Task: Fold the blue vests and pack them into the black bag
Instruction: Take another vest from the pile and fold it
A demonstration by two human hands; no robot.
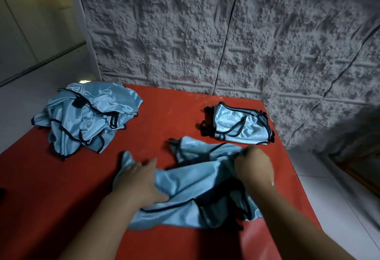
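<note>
Nearest you, your two forearms reach in from the bottom edge over the red table (61,187). Between your hands lies the vest (191,185) you are working on, a crumpled light-blue piece with dark trim, spread on the near middle of the table. Its long axis runs roughly from the near edge toward the far wall, tilted a little to the right, with its straps pointing away from you at the far end.

Your left hand (139,181) rests on the vest's left edge, the thumb tucked against the fabric and the fingers reaching out over the cloth; how firmly they grasp it you cannot tell from here. Your right hand (254,165) has its fingers curled into a bunch of the fabric at the vest's far right corner, gripping it.

Further off on the right, close to the table's far corner, sits a folded stack of vests (240,124), compact and squared, its dark straps sticking out on the left side. Well apart, on the far left of the table, a loose heap of unfolded vests (86,115) lies tumbled, partly hanging toward the table's left edge.

Behind the table rises a rough, grey textured wall (205,33). Pale floor tiles (329,187) show on the right.
</note>
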